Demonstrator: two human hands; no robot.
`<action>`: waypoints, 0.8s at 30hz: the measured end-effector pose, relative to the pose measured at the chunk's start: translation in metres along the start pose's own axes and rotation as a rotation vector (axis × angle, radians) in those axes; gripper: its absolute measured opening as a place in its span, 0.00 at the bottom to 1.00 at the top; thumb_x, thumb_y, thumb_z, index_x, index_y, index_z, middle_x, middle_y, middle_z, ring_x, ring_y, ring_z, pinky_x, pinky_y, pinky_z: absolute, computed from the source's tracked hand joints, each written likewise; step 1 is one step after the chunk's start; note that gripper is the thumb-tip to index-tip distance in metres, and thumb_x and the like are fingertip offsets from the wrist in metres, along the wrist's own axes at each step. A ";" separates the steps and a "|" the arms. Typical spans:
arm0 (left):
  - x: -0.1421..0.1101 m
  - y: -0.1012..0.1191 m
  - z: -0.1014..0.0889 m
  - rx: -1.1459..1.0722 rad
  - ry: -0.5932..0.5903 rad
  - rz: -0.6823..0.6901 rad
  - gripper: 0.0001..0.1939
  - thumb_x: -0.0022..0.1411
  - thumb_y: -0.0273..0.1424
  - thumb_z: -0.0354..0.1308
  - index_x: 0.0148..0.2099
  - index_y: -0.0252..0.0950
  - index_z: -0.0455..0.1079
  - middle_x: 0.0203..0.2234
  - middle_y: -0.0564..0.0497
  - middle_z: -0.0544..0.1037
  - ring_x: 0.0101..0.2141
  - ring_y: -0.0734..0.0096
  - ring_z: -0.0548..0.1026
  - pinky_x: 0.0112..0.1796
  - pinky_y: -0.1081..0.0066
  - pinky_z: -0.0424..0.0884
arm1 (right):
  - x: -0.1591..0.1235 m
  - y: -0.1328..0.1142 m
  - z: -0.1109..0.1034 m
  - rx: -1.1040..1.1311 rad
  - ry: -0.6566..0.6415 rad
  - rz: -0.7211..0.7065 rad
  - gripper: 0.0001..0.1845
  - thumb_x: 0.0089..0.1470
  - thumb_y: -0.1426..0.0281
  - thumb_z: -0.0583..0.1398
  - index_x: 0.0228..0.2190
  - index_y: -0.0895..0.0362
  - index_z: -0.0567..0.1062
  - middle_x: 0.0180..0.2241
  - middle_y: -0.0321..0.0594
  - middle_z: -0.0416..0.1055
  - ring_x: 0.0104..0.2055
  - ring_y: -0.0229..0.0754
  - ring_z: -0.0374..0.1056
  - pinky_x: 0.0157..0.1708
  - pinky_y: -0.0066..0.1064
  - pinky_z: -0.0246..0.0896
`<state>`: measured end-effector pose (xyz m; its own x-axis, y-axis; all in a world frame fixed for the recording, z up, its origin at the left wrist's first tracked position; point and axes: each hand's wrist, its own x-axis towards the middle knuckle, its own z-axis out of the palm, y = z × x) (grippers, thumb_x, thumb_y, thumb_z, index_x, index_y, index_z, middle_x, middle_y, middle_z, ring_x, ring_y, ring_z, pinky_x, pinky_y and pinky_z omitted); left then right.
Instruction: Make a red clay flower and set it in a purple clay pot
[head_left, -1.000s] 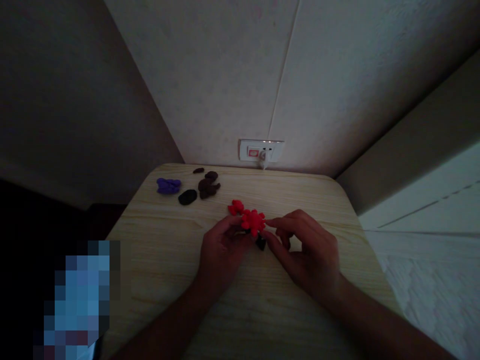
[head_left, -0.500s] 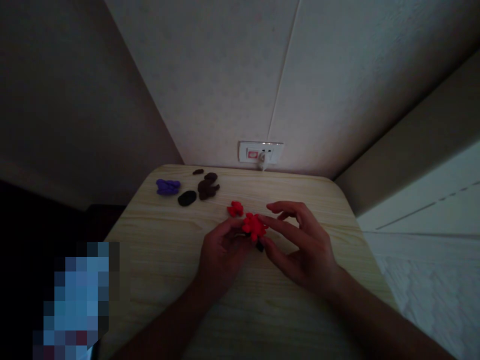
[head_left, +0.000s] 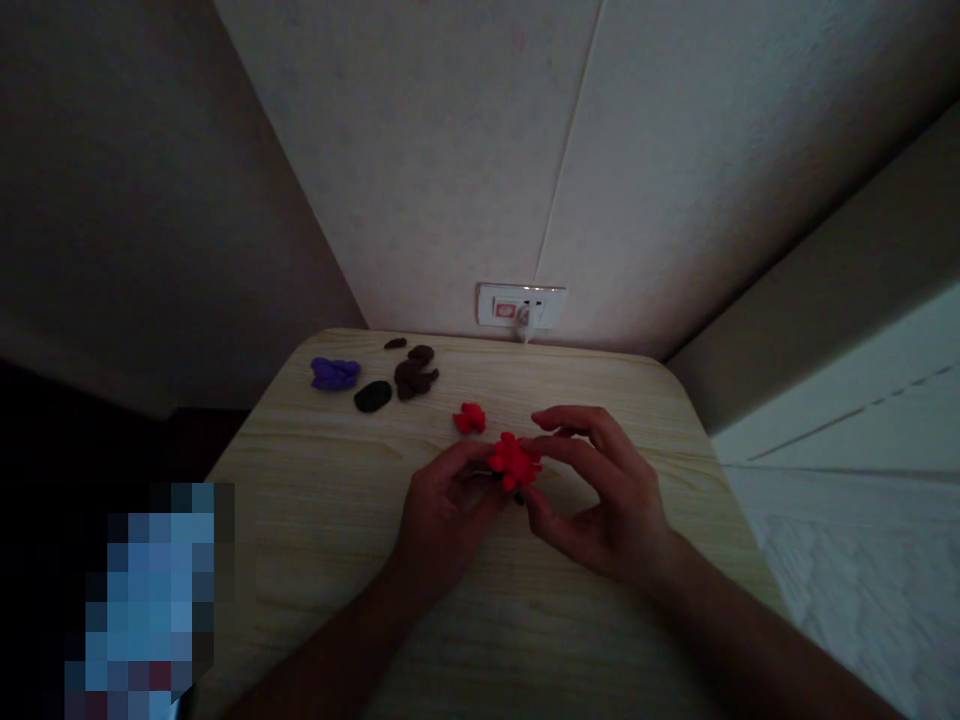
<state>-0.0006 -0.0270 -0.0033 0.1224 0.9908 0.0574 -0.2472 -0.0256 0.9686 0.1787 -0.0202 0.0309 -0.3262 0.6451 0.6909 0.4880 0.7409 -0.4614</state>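
Observation:
A red, lobed piece of modelling clay [head_left: 514, 462], shaped like a flower, is held just above the table between my two hands. My left hand [head_left: 442, 515] grips it from the left, with fingers and thumb closed at its edge. A bit of something black shows underneath, mostly hidden. From the right, the thumb and index finger of my right hand [head_left: 619, 500] pinch the edge of the red piece, while its other fingers are curved and raised. A smaller red clay lump [head_left: 470, 418] lies on the table just beyond my left fingertips.
On the wooden table [head_left: 600, 640], at the far left, lie purple clay [head_left: 334, 374], a flat black piece [head_left: 373, 396], brown clay lumps [head_left: 414, 379] and a small brown bit [head_left: 395, 343]. A wall socket [head_left: 504, 308] with a plug sits behind the table edge.
The red lobed piece has turned and shifted slightly right and down in my hands. Less of the black bit beneath it shows. The clay on the table stays put.

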 end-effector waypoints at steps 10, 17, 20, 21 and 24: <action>-0.004 0.000 0.001 0.097 -0.051 0.050 0.09 0.60 0.28 0.69 0.44 0.38 0.80 0.39 0.47 0.85 0.40 0.63 0.84 0.44 0.69 0.80 | -0.001 -0.002 0.000 0.002 0.031 0.050 0.18 0.50 0.74 0.67 0.44 0.56 0.75 0.48 0.51 0.73 0.49 0.52 0.72 0.46 0.43 0.73; -0.005 0.000 -0.001 0.235 -0.053 0.139 0.07 0.63 0.30 0.68 0.44 0.40 0.82 0.38 0.49 0.84 0.39 0.67 0.82 0.43 0.72 0.78 | 0.000 -0.004 0.000 0.020 0.028 0.068 0.17 0.48 0.75 0.66 0.42 0.57 0.73 0.48 0.53 0.73 0.50 0.53 0.72 0.45 0.43 0.73; -0.006 0.000 -0.002 0.268 -0.067 0.177 0.08 0.63 0.29 0.67 0.46 0.42 0.81 0.39 0.51 0.84 0.40 0.69 0.82 0.43 0.74 0.77 | -0.002 -0.003 0.001 0.023 0.023 0.068 0.17 0.48 0.75 0.66 0.43 0.57 0.73 0.49 0.53 0.72 0.50 0.53 0.72 0.45 0.42 0.73; -0.005 0.000 -0.002 0.270 -0.073 0.184 0.09 0.63 0.28 0.67 0.46 0.42 0.81 0.39 0.51 0.84 0.40 0.69 0.81 0.44 0.74 0.77 | -0.002 -0.002 0.001 0.023 0.024 0.067 0.18 0.48 0.75 0.66 0.43 0.57 0.74 0.49 0.53 0.72 0.50 0.53 0.72 0.45 0.42 0.73; -0.005 0.000 -0.003 0.273 -0.077 0.203 0.09 0.63 0.28 0.67 0.46 0.43 0.81 0.39 0.51 0.84 0.40 0.69 0.81 0.43 0.74 0.77 | -0.002 -0.002 0.002 0.016 0.029 0.058 0.18 0.48 0.75 0.66 0.42 0.56 0.74 0.49 0.52 0.72 0.50 0.53 0.72 0.44 0.42 0.73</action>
<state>-0.0041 -0.0313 -0.0043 0.1722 0.9490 0.2640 -0.0093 -0.2664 0.9638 0.1770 -0.0232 0.0296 -0.2736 0.6816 0.6787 0.4923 0.7054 -0.5099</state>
